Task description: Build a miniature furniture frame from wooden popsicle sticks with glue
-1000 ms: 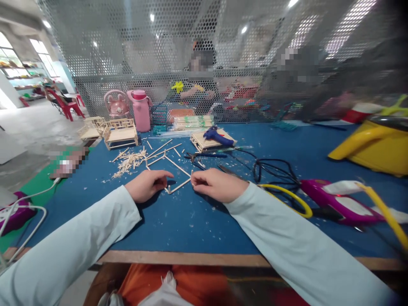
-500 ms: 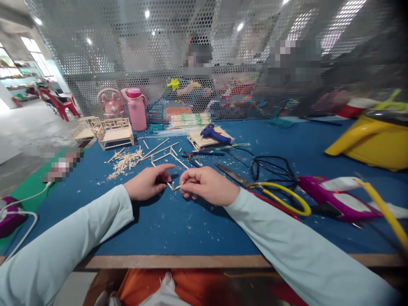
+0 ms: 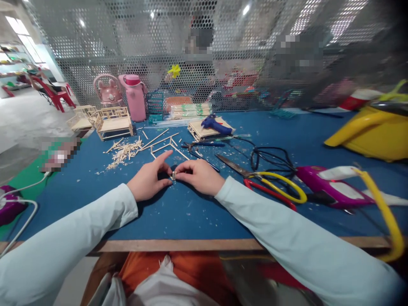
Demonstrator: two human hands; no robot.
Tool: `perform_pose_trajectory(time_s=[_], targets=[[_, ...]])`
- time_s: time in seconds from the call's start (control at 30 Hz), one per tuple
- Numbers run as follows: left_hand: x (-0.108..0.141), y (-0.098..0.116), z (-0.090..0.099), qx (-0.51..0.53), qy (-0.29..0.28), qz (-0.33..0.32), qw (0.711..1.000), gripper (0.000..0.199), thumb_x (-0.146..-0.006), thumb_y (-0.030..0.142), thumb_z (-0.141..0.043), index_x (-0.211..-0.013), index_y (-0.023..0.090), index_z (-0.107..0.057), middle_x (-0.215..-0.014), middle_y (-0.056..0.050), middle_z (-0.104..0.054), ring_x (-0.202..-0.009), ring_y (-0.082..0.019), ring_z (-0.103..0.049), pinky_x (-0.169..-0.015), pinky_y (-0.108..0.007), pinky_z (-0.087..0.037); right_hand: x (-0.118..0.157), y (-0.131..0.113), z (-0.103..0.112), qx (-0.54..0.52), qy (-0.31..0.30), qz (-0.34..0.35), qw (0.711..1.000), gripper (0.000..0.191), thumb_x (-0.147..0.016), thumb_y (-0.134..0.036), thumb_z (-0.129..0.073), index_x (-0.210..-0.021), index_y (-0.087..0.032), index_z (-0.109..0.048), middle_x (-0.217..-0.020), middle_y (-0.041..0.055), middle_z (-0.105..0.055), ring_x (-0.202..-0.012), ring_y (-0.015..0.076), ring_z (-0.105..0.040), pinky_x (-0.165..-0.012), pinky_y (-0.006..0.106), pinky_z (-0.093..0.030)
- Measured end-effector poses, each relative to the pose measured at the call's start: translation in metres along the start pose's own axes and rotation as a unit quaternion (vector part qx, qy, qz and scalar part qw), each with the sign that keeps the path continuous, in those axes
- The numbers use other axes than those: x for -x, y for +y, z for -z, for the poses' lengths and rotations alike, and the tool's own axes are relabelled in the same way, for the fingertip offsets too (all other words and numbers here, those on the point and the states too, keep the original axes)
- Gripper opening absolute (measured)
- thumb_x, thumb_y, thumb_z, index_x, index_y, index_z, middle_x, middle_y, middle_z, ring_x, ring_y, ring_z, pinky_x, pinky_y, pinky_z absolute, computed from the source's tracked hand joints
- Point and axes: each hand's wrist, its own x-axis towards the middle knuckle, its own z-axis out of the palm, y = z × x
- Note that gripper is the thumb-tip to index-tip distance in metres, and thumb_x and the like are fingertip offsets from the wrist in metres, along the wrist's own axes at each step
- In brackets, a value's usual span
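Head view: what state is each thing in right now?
Frame: near corner pinched, partly hidden
Left hand: pinching frame, forefinger extended
Right hand: pinching frame
Scissors: lying, blades seemingly together
Pliers: lying, handles spread
Glue gun: lying on its side
Flask: upright, lid on
Front bench: upright

Craft workshop, blue workbench (image 3: 210,221) strewn with wood offcuts (image 3: 127,152), blue glue gun (image 3: 216,125), scissors (image 3: 255,173), pliers (image 3: 194,146), perforated metal screen (image 3: 134,38) behind, concrete floor (image 3: 19,114)
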Motion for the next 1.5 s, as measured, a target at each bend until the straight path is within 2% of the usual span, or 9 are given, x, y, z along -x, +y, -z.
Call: perform_pose_trajectory(time_s=[0.3, 0.4, 0.5, 0.63, 0.83, 0.93, 1.1, 1.5], targets=[[-0.002, -0.001, -0.001, -0.025, 0.004, -0.003, 1.000, 0.068, -0.071, 0.016, -0.060, -0.133, 0.016, -0.031, -0.083, -0.001, -0.064, -0.078, -0.014, -0.060, -0.079, -0.030, -0.046, -0.001, 0.002, -0.003, 0.027, -0.003, 0.009, 1.000, 0.010, -0.073, -0.019, -0.060, -0.074, -0.015, -0.069, -0.071, 0.0017, -0.069, -0.063, 0.0115, -0.059, -0.062, 0.022, -0.040], [0.000, 0.002, 0.001, -0.027, 0.019, -0.023, 0.999, 0.054, -0.072, 0.019, -0.061, -0.124, 0.016, -0.045, -0.089, -0.005, -0.065, -0.081, -0.015, -0.061, -0.079, -0.030, -0.047, -0.001, 0.002, -0.003, 0.035, 0.005, 0.012, 0.999, 0.010, -0.073, -0.019, -0.060, -0.074, -0.015, -0.069, -0.072, 0.0020, -0.069, -0.065, 0.0118, -0.060, -0.064, 0.022, -0.041], [0.002, 0.007, 0.004, -0.062, 0.038, -0.069, 0.995, 0.032, -0.074, 0.021, -0.060, -0.106, 0.017, -0.060, -0.093, -0.006, -0.066, -0.084, -0.016, -0.061, -0.079, -0.030, -0.047, -0.001, 0.003, -0.003, 0.067, 0.005, 0.030, 0.997, 0.010, -0.073, -0.018, -0.060, -0.072, -0.016, -0.069, -0.072, 0.0022, -0.068, -0.066, 0.0122, -0.060, -0.064, 0.022, -0.040], [0.003, 0.009, 0.005, -0.081, 0.037, -0.073, 0.993, 0.018, -0.077, 0.023, -0.058, -0.092, 0.018, -0.066, -0.087, -0.005, -0.069, -0.079, -0.015, -0.062, -0.074, -0.027, -0.048, 0.000, 0.004, -0.003, 0.092, 0.002, 0.047, 0.995, 0.011, -0.074, -0.019, -0.059, -0.074, -0.017, -0.069, -0.072, 0.0020, -0.067, -0.067, 0.0124, -0.059, -0.065, 0.022, -0.039], [0.002, 0.006, 0.002, -0.058, 0.035, -0.048, 0.997, 0.023, -0.076, 0.022, -0.058, -0.097, 0.017, -0.065, -0.086, -0.005, -0.070, -0.075, -0.014, -0.064, -0.071, -0.025, -0.049, 0.000, 0.003, -0.003, 0.108, -0.005, 0.056, 0.993, 0.013, -0.076, -0.020, -0.058, -0.074, -0.016, -0.070, -0.071, 0.0023, -0.067, -0.066, 0.0117, -0.058, -0.064, 0.022, -0.038], [0.002, 0.005, 0.003, -0.094, 0.035, -0.086, 0.991, 0.023, -0.078, 0.022, -0.055, -0.098, 0.018, -0.065, -0.086, -0.005, -0.070, -0.075, -0.014, -0.064, -0.069, -0.024, -0.049, 0.000, 0.003, -0.002, 0.111, -0.007, 0.065, 0.992, 0.013, -0.076, -0.018, -0.058, -0.077, -0.016, -0.070, -0.072, 0.0024, -0.067, -0.068, 0.0120, -0.058, -0.065, 0.021, -0.039], [0.003, 0.004, 0.005, -0.224, 0.020, -0.162, 0.961, 0.028, -0.084, 0.016, -0.045, -0.104, 0.020, -0.064, -0.088, -0.006, -0.069, -0.074, -0.014, -0.064, -0.066, -0.024, -0.048, 0.001, 0.003, -0.002, 0.119, -0.008, 0.067, 0.991, 0.014, -0.077, -0.018, -0.057, -0.079, -0.017, -0.070, -0.072, 0.0024, -0.067, -0.068, 0.0121, -0.058, -0.065, 0.021, -0.039], [0.003, 0.003, 0.005, -0.232, 0.015, -0.156, 0.960, 0.029, -0.084, 0.017, -0.043, -0.105, 0.021, -0.063, -0.089, -0.006, -0.069, -0.075, -0.014, -0.064, -0.066, -0.024, -0.048, 0.000, 0.004, -0.004, 0.115, 0.001, 0.069, 0.991, 0.012, -0.076, -0.017, -0.058, -0.077, -0.018, -0.070, -0.071, 0.0011, -0.066, -0.068, 0.0116, -0.058, -0.065, 0.021, -0.040]])
